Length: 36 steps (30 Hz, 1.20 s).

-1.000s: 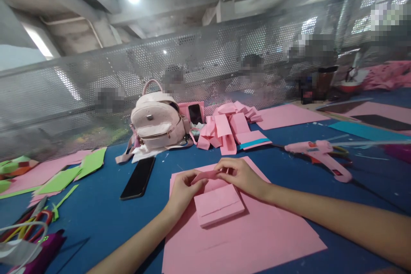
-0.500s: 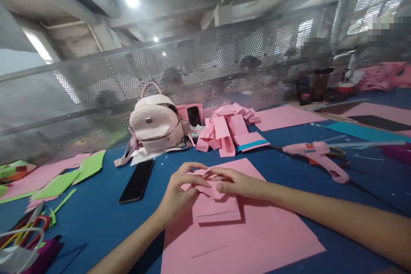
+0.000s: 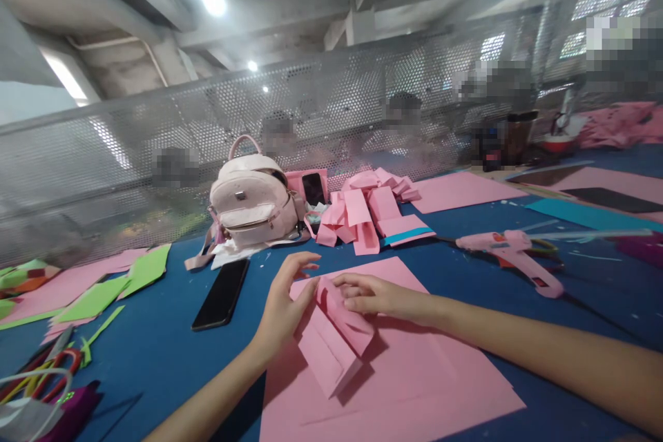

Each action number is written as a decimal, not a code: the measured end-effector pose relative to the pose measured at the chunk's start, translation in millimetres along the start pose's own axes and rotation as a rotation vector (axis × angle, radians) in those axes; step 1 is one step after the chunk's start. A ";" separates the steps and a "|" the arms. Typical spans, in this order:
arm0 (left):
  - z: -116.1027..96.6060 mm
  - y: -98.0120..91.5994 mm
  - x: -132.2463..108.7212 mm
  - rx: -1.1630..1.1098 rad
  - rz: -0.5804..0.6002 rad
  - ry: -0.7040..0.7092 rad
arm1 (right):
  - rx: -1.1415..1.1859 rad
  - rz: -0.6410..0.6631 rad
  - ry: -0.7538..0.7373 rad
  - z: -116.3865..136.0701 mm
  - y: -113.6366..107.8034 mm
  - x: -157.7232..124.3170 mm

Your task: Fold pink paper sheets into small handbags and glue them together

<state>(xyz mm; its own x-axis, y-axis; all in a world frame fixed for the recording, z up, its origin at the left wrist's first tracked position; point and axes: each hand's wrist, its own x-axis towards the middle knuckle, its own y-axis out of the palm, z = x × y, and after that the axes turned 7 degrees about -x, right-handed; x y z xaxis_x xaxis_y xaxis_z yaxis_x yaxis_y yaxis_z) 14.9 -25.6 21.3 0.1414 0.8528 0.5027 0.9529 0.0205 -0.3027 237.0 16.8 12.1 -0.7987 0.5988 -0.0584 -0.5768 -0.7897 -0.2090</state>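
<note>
A concrete ceiling (image 3: 280, 7) hung above a perforated metal screen (image 3: 331, 86). Below stretched a blue table (image 3: 155, 352), bearing pink sheets (image 3: 425, 387) and a pale backpack (image 3: 251, 200). The left hand (image 3: 284, 304) had its fingers spread, thumb at the folded pink paper (image 3: 324, 352), which tilted above the sheets; the right hand (image 3: 386, 298) curled against it, gripping or not I couldn't tell. The backpack's badge (image 3: 239, 195) was too small to read.

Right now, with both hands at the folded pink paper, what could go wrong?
The folded pink paper sits tilted between the left hand and right hand, so it might slip or crease unevenly. The pink sheets beneath could shift with it. The right forearm lies near the glue gun and could knock it.
</note>
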 end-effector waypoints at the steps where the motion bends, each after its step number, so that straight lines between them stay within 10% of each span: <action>1: 2.1 0.6 -0.7 -0.012 0.000 -0.011 | 0.022 0.022 -0.011 0.4 0.5 1.0; 23: -6.1 17.7 -22.1 -0.059 -0.175 -0.028 | -0.355 0.103 -0.186 11.8 17.7 -8.2; 31: 13.6 11.6 -22.0 -0.108 -0.230 -0.043 | -0.462 -0.176 -0.317 -7.6 -10.8 -0.3; 36: 22.4 11.7 -23.4 -0.078 -0.008 -0.136 | -0.407 -0.372 -0.293 -24.6 -22.8 6.1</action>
<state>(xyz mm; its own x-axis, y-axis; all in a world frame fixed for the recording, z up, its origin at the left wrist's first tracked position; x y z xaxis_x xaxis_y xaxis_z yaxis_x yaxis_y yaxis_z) 16.7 -33.6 -12.0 0.1010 0.9156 0.3893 0.9725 -0.0083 -0.2328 249.5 41.8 -7.4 -0.6039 0.7172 0.3478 -0.7599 -0.3864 -0.5228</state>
